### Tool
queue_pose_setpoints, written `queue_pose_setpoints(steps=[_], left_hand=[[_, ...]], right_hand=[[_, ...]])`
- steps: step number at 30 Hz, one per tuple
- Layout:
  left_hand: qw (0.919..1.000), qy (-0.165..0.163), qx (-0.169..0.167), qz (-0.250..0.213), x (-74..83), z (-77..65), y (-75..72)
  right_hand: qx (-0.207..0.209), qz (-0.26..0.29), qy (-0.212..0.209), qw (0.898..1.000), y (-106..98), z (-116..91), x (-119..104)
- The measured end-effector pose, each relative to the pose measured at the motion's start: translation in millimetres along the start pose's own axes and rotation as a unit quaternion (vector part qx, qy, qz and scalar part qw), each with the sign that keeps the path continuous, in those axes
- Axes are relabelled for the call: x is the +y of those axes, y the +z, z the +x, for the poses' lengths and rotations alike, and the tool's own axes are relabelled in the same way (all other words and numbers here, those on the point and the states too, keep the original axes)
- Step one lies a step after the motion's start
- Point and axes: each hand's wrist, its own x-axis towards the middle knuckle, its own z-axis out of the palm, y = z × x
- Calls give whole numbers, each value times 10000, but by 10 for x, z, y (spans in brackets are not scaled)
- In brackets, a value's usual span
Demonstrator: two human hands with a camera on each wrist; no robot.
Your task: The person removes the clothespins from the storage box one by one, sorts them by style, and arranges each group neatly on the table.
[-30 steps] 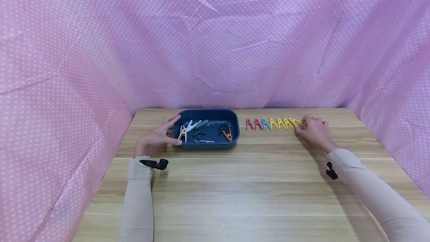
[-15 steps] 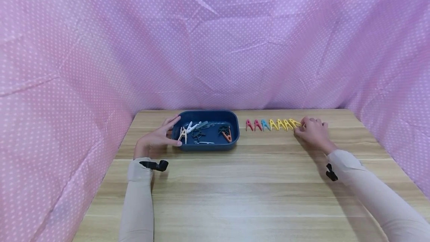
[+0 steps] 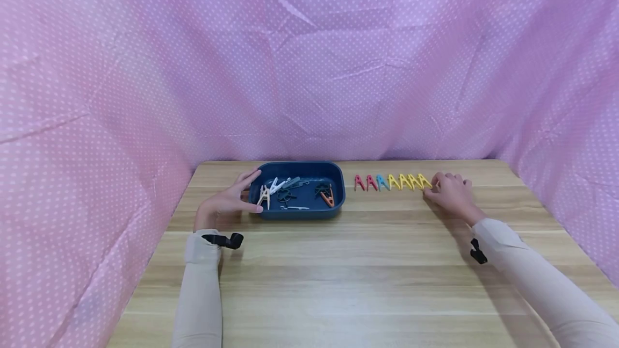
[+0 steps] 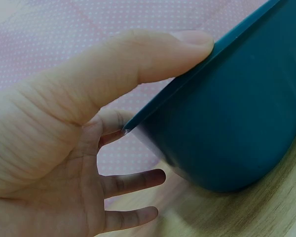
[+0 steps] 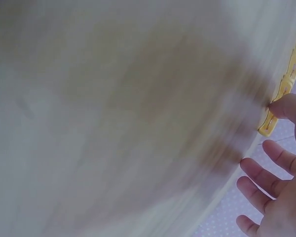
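My left hand (image 3: 227, 198) spans the left end of a dark blue plastic basin (image 3: 304, 214), thumb on its near rim and index finger on its far rim. In the left wrist view the other fingers stand free of the basin wall (image 4: 227, 123). At the right end of a row of clothespins, my right hand (image 3: 453, 195) is beside the last yellow clothespin (image 3: 422, 178). The right wrist view shows its thumb (image 5: 286, 106) touching a yellow clothespin (image 5: 268, 126), the index fingertip slightly apart from it. Other yellow, blue (image 3: 380, 179) and pink clothespins (image 3: 370, 180) continue the row leftward.
Inside the basin lie a beige clothespin (image 3: 264, 195), a white clip (image 3: 275, 186), an orange clip (image 3: 329, 198), and several dark green and grey pieces. A pink dotted cloth (image 3: 309, 69) hangs behind the wooden table (image 3: 338, 273).
The last yellow clothespin has turned from a slant to stand in line with its neighbours, nudged by my right hand. My left hand stays on the basin. The view has tipped slightly upward.
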Motion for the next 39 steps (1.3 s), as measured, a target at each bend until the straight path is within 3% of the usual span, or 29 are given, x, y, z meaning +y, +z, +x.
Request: queue_pose_setpoints(steps=[8, 15, 24, 33, 39], left_hand=[[9999, 65, -59, -138, 10, 7, 25], [10000, 65, -22, -22, 31, 10, 37], [10000, -32, -21, -21, 35, -3, 15], [10000, -18, -56, -25, 38, -1, 1], [9998, -63, -18, -161, 15, -7, 5]], right_hand=[[-32, 53, -44, 10000, -15, -3, -32], [105, 223, -290, 9993, -55, 18, -245], [115, 727, -623, 9953, -63, 133, -710], [614, 903, -1655, 9801, -55, 189, -1241], [503, 1304, -2080, 9681, -82, 235, -1604]])
